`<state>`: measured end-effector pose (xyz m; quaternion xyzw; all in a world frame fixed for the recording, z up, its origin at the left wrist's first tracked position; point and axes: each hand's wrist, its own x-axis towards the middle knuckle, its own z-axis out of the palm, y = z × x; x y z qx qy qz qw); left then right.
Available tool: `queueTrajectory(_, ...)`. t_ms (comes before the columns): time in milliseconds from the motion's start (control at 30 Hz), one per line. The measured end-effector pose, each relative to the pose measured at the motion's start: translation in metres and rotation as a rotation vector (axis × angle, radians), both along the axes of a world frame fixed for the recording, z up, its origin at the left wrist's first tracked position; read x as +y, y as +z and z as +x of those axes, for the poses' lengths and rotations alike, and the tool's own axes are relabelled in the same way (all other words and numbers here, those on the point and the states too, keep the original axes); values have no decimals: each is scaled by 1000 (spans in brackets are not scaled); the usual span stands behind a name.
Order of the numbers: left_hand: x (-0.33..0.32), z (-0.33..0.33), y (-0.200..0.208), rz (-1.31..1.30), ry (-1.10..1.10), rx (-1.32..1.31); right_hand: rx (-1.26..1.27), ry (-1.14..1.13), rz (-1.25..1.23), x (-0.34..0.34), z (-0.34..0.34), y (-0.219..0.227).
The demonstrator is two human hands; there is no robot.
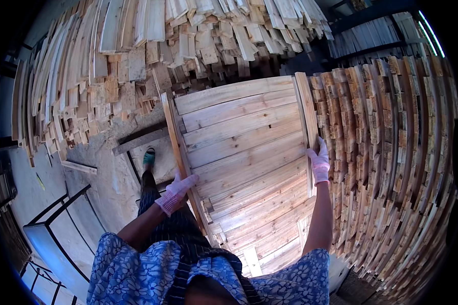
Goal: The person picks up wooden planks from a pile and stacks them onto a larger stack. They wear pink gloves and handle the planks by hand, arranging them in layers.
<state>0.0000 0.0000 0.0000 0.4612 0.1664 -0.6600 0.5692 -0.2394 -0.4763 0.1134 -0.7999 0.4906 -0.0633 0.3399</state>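
In front of me is a wooden panel [239,139] of pale planks lying crosswise. A long wooden strip [174,137] runs along its left side and another strip [306,107] along its right. Both my hands wear pale pink knit gloves. My left hand [176,193] is closed at the left strip, its thumb side toward the planks and some fingers hidden by the edge. Farther up the opposite side, my right hand [319,161] grips the right strip, thumb toward the planks. More planks [269,223] show at the panel's near end, brightly lit.
A large pile of loose boards [132,30] stands across the far side. To the right rises a long stack of layered timber [376,152]. A metal frame [56,223] stands at lower left. My green-shod foot [149,156] is on the floor beside a loose wood piece [79,167].
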Motion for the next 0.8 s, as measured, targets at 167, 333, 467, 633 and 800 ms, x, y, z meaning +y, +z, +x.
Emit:
queueTrajectory(167, 0, 5, 10, 66, 17, -39, 159, 77, -236, 13, 8, -4)
queueTrajectory(333, -10, 2, 27, -24, 101, -81, 214, 51, -249, 5, 10, 10)
queueTrajectory(467, 7, 6, 33, -28, 168, -36, 181, 52, -208, 14, 11, -6)
queueTrajectory(633, -18, -3, 28, 28, 141, -24, 609, 298, -572, 14, 87, 38)
queueTrajectory(800, -18, 3, 30, 12, 145, 14, 166, 697, -526, 45, 274, 15)
